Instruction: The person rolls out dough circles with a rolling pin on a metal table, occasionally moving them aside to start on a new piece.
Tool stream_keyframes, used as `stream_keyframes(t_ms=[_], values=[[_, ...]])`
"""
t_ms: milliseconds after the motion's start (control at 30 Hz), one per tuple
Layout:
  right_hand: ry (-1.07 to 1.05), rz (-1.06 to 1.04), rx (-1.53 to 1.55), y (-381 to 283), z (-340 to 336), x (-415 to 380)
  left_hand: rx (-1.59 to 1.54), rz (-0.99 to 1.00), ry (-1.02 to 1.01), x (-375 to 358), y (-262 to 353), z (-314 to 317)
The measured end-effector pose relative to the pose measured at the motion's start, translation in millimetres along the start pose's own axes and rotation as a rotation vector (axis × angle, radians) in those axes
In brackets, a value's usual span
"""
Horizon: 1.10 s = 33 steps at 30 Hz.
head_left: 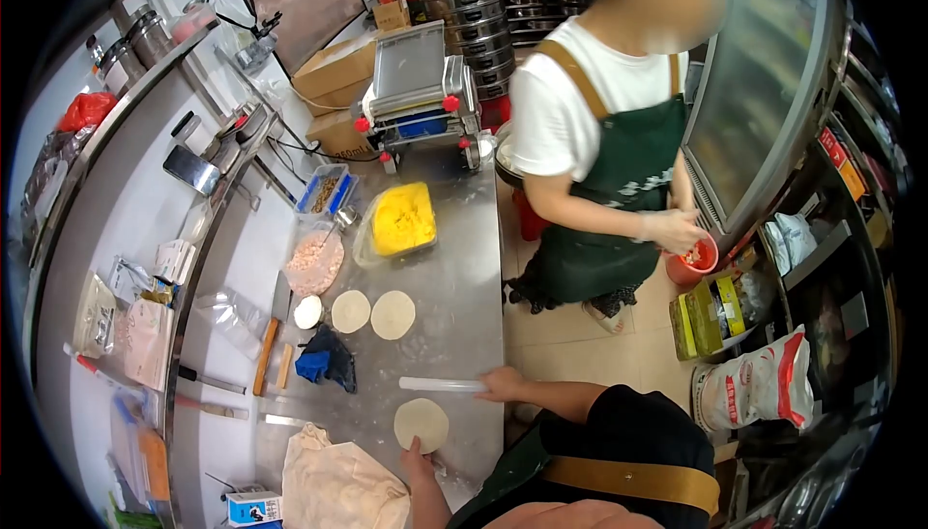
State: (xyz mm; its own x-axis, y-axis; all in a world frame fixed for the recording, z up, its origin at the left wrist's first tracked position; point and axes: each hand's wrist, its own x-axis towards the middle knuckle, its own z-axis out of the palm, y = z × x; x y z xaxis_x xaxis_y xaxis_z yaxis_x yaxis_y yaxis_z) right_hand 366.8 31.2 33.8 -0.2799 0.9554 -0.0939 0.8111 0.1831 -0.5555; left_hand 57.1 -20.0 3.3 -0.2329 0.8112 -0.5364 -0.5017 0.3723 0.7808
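Note:
My right hand [501, 384] is wrapped round one end of a white rolling pin [440, 385], which lies level just beyond a flat dough round [421, 425]. At the near edge of that round, my left hand [419, 459] grips the dough, thumb on top; its other fingers are mostly hidden. Two more dough rounds [392, 315] [351, 311] and a small white dough piece [308, 312] lie farther up the steel table [464, 336]. Behind them are a tub of yellow filling [404, 219] and a bag of pinkish filling [314, 262].
A dough sheeter [416, 84] stands at the table's far end. Blue cloth [327, 360], wooden sticks [265, 357] and cream cloth [338, 481] lie along the left. Across the aisle, a co-worker in a green apron [623, 171] has hands over a red bucket [692, 260].

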Motion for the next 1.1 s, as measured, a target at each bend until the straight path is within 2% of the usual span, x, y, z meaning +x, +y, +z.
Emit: stream_keyframes(t_ms=[167, 267, 500, 600, 700, 800, 1100], values=[[-0.066, 0.041, -0.033, 1, -1, 1, 0.043, -0.07, 0.063, 6, -1, -4], [-0.011, -0.006, -0.038, 12, 14, 4, 0.055, -0.07, 0.065, 8, -1, -3], [0.037, -0.008, 0.042, 6, 5, 1, 0.173, -0.059, 0.119, 4, 5, 4], [0.049, -0.01, 0.042, 5, 7, 2, 0.176, -0.091, 0.091, 9, 4, -2], [0.032, 0.004, 0.015, 3, 3, 0, 0.02, -0.058, 0.091, 7, -1, 3], [0.015, 0.016, 0.004, 1, -1, 0, 0.103, -0.079, 0.052, 8, 2, -2], [-0.031, 0.031, 0.027, -1, -8, -3, 0.095, -0.074, 0.06, 1, 7, 3]])
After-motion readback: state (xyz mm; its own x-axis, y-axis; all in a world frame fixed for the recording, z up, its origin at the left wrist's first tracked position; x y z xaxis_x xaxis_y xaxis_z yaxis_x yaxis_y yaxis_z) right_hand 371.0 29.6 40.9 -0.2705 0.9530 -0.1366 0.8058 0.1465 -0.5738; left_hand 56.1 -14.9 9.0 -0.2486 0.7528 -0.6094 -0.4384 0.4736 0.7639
